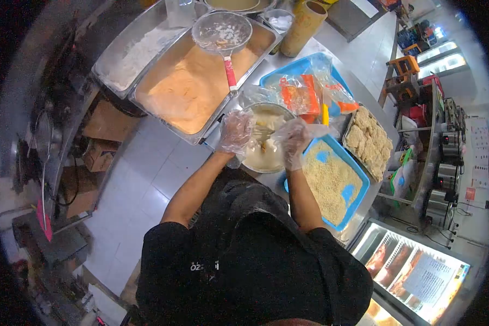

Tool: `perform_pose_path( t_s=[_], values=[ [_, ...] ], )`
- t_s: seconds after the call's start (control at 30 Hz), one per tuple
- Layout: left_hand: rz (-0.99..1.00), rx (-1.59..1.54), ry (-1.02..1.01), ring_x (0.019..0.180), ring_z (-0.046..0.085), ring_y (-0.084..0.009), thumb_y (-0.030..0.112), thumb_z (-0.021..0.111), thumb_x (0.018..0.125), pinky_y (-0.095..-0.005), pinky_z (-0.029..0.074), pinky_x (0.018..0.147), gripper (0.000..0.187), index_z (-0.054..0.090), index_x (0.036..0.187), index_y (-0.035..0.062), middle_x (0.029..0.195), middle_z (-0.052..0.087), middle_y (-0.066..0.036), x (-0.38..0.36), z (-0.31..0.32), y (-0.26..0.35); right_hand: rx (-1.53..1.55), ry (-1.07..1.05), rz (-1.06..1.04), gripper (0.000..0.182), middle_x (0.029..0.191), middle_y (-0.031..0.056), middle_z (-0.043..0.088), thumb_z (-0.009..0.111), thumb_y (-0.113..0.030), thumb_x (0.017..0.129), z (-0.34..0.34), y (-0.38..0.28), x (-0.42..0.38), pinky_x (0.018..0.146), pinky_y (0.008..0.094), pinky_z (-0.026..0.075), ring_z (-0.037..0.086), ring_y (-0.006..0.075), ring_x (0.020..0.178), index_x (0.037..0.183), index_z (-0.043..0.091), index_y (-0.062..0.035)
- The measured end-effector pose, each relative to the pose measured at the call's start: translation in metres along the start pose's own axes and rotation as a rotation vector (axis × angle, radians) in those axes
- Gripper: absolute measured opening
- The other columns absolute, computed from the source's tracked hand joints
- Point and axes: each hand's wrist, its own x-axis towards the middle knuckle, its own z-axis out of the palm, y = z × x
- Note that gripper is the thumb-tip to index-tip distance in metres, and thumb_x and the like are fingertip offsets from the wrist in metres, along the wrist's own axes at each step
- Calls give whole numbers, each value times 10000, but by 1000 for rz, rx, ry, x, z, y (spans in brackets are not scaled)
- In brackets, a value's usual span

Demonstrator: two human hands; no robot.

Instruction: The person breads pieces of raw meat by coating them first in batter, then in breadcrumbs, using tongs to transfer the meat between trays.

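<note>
A round metal bowl (248, 161) of pale, creamy batter (262, 156) stands in front of me on the metal table. My left hand (237, 130), in a clear plastic glove, grips the bowl's left rim. On the opposite side, my right hand (294, 140), gloved too, is closed above the right rim. Blurred thin strands of a utensil (263, 131) show in the batter, reaching toward the right hand; its handle is hidden by the glove. Just right of this hand is a blue tray (363, 191) of pale crumbs.
A deep metal pan (193, 138) of orange powder lies left, with a red-handled strainer (231, 73) across it and a pan of white flour (141, 57) beyond. Plastic packets (299, 93) fill another blue tray. Crumbed pieces (368, 138) sit in a tray at right.
</note>
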Motion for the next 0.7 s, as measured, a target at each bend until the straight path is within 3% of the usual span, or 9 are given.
perform_pose_path(
  t_s=[0.07,0.1,0.17,0.3,0.37,0.5,0.57,0.67,0.7],
  values=[
    [4,-39,-71,966,503,-346,174,545,751,-473,381,821,263,581,984,58,947,562,-174,4,-4,0,-172,159,10,286,778,56,527,474,-346,812,-9,8,-2,647,301,446,523,179,704,897,501,-74],
    [17,-9,-65,967,505,-344,176,542,752,-473,381,822,259,581,979,57,951,561,-174,4,-1,-4,-3,76,83,291,785,52,524,455,-353,825,-6,2,0,650,320,447,523,181,706,888,496,-72],
    [33,49,-58,969,507,-341,179,535,755,-473,379,824,252,581,968,54,958,559,-175,-3,6,-9,-648,36,-291,269,789,52,528,463,-331,831,-5,-18,0,673,317,446,524,180,715,885,501,-70],
    [76,101,64,958,512,-353,182,535,751,-470,382,832,253,584,968,60,975,562,-176,-4,-8,7,207,-180,-55,236,805,23,535,538,-341,831,53,-90,-10,790,292,416,513,146,787,887,517,-113],
    [11,111,42,952,514,-362,182,534,752,-473,384,833,254,586,971,64,963,569,-177,2,-9,12,-242,-151,-272,243,804,-7,539,571,-369,822,77,-116,-17,833,264,393,505,123,811,892,525,-141],
    [75,217,71,920,530,-349,167,530,750,-474,393,832,230,598,947,70,891,588,-167,3,-7,13,31,-29,-164,201,746,0,539,512,-311,848,47,-76,-5,697,234,428,517,124,700,819,540,-115],
    [210,278,204,886,543,-339,158,528,746,-470,400,829,220,602,934,70,852,593,-163,2,-9,11,-492,-39,-389,209,752,5,540,522,-318,838,-4,-38,10,744,253,423,518,128,707,820,538,-110],
    [106,88,145,844,554,-332,154,535,737,-456,406,835,220,600,925,61,850,593,-161,9,-16,17,-1036,60,-412,261,744,-6,503,515,-366,836,-18,-38,10,730,285,406,488,116,704,833,515,-105],
    [100,83,123,832,555,-332,146,535,737,-450,410,830,210,598,916,55,846,592,-162,10,-17,17,-1015,-7,-543,233,743,-9,477,491,-332,856,-13,-45,13,656,282,399,459,102,682,822,505,-102]
  ],
)
